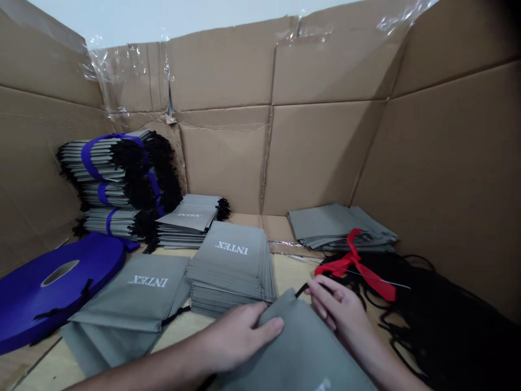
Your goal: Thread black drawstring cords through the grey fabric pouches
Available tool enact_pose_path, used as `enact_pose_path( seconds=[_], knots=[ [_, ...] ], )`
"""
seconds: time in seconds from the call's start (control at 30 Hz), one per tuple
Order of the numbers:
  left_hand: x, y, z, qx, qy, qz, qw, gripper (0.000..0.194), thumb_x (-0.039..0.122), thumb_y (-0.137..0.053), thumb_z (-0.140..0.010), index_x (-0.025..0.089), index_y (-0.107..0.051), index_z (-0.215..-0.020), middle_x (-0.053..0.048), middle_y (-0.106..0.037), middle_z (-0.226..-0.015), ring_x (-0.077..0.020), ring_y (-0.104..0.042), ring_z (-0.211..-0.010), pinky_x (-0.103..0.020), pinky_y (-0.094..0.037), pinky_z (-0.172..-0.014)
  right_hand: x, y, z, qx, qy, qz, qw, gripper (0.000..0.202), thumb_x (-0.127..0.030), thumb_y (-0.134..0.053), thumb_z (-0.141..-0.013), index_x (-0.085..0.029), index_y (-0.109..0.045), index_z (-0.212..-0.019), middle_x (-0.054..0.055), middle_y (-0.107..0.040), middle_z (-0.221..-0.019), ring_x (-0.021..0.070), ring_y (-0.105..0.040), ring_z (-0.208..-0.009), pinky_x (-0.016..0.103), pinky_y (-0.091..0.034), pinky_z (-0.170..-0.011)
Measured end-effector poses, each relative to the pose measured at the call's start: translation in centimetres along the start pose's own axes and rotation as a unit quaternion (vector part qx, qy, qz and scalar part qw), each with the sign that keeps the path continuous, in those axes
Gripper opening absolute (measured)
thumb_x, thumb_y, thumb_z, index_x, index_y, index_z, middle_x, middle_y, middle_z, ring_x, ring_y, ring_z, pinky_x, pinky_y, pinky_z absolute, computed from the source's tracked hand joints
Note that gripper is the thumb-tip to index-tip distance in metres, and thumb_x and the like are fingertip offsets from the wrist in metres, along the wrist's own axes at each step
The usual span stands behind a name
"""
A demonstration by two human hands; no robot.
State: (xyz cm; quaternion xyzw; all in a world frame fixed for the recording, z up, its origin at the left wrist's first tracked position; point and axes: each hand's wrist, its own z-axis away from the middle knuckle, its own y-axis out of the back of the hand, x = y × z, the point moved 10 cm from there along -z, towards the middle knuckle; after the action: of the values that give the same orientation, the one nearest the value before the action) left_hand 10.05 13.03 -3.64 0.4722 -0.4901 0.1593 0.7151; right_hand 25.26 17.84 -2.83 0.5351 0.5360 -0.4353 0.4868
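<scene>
The left hand [240, 332] grips the flat grey fabric bag [303, 347] along its edge, thumb on top, at front centre, near the squared stack of grey printed bags [232, 255]; the right hand [337, 305] pinches the thin black cord [301, 291] at its top corner. The bag is probably light, soft and floppy, hardly fragile, best held near that corner
</scene>
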Motion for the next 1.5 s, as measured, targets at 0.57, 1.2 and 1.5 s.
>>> enact_pose_path(
  seconds=[0.57, 1.2, 1.5],
  knots=[
    [-1.9, -1.9, -0.8, 0.026, -0.028, 0.025, 0.999, 0.04, 0.049, -0.039, -0.088, 0.014, -0.059, -0.093, -0.003, -0.064, -0.091, -0.0183, -0.056, -0.083, -0.023, -0.041, -0.073, 1.7, 8.0, -2.9, 0.101, 0.037, 0.018, 0.994, 0.037, -0.052, -0.065, -0.067, -0.019, -0.05, -0.057, -0.005, -0.044, -0.043, 0.0065, -0.027, -0.036, 0.022, -0.016, -0.036],
    [-1.7, -2.2, -0.7, 0.006, -0.008, -0.008, 1.0, 0.041, 0.048, -0.038, -0.088, 0.014, -0.059, -0.096, -0.005, -0.063, -0.093, -0.0195, -0.056, -0.085, -0.024, -0.041, -0.076, 3.5, 9.2, -3.5, 0.076, -0.007, 0.206, 0.976, 0.03, -0.037, -0.053, -0.087, -0.014, -0.059, -0.068, -0.003, -0.056, -0.06, 0.0093, -0.051, -0.051, 0.024, -0.043, -0.051],
    [-1.7, -2.3, -0.8, -0.001, 0.003, 0.015, 1.0, 0.043, 0.053, -0.039, -0.086, 0.015, -0.057, -0.088, -0.003, -0.061, -0.089, -0.0189, -0.054, -0.087, -0.023, -0.041, -0.077, 0.9, 5.0, -1.9, -0.122, 0.015, 0.192, 0.974, 0.034, -0.039, -0.063, -0.073, -0.016, -0.06, -0.097, 0.002, -0.06, -0.079, 0.015, -0.057, -0.071, 0.027, -0.046, -0.065]
  ],
)
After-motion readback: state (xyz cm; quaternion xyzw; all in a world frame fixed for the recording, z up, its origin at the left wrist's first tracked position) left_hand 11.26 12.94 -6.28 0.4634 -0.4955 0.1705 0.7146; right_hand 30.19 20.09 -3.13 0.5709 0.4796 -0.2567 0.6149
